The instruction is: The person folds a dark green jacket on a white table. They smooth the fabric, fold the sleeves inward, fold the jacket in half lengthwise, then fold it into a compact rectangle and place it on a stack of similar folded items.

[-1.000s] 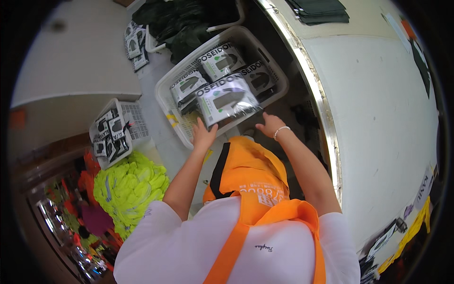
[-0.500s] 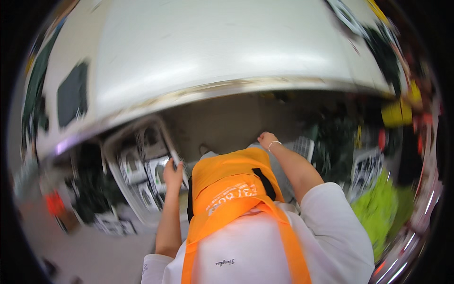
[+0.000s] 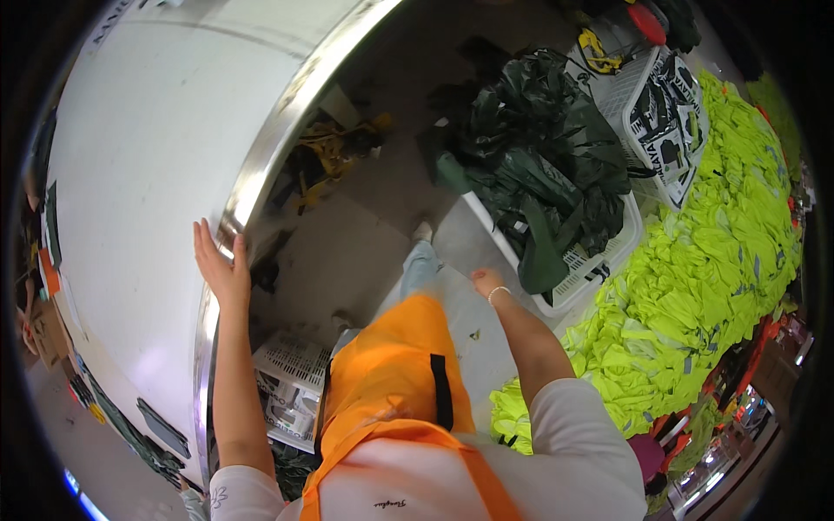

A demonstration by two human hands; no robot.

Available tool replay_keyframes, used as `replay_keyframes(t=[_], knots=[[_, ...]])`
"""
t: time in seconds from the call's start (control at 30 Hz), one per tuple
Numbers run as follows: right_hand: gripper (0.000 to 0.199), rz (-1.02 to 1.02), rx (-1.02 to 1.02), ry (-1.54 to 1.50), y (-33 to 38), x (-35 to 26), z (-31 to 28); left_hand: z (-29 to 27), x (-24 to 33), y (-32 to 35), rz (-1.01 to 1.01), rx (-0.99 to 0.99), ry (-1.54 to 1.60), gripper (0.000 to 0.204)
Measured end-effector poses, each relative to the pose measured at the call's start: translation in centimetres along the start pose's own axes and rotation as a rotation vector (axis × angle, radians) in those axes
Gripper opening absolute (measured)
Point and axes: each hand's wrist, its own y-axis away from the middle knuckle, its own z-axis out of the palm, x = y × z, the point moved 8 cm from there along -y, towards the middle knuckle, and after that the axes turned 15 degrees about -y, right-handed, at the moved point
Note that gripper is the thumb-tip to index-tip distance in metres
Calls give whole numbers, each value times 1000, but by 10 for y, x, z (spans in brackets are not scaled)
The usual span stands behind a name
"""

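My left hand (image 3: pixel 223 265) rests on the metal-trimmed edge of the white table (image 3: pixel 165 130), its fingers spread and nothing in its grasp. My right hand (image 3: pixel 488 282), with a pale beaded bracelet at the wrist, hangs beside my orange apron (image 3: pixel 391 347). Its fingers look loosely curled, and I see nothing in them. Ahead of that hand stands a white basket (image 3: pixel 630 230) heaped with dark green garments (image 3: pixel 556 165). One green piece hangs over the basket's near side.
A large pile of neon yellow-green garments (image 3: pixel 678 295) spreads along the right. Behind the green heap is another white basket (image 3: pixel 621 104) with printed packages. A white crate (image 3: pixel 295 360) stands by the table edge at my left. Yellow and black items (image 3: pixel 326 165) lie under the table.
My view and body have turned right, so the table now lies at my left. My left hand has gone from beside the crate of packages to the table edge. The green and yellow-green piles are nearer.
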Motion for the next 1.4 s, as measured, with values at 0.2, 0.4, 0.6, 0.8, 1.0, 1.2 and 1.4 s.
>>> replay_keyframes(t=[0.2, 0.4, 0.6, 0.8, 1.0, 1.2, 1.4], knots=[[26, -205, 260, 133, -166, -72, -97, 45, 76, -35, -40, 13, -377, 73], [39, -362, 278, 170, -299, -215, -84, 53, 90, -44, 11, 55, -353, 73], [32, -410, 251, 408, -368, -232, -49, 58, 93, -42, 25, 73, -372, 70], [30, -355, 309, 337, -294, -219, -107, 57, 93, -40, 10, 81, -377, 71], [25, -443, 302, 253, -166, -231, -184, 50, 85, -37, 15, 128, -409, 71], [56, -374, 71, 22, -79, -233, -185, 43, 78, -33, -48, 105, -421, 73], [27, -508, 522, -95, -47, -207, -322, 37, 74, -33, -92, 28, -319, 75]])
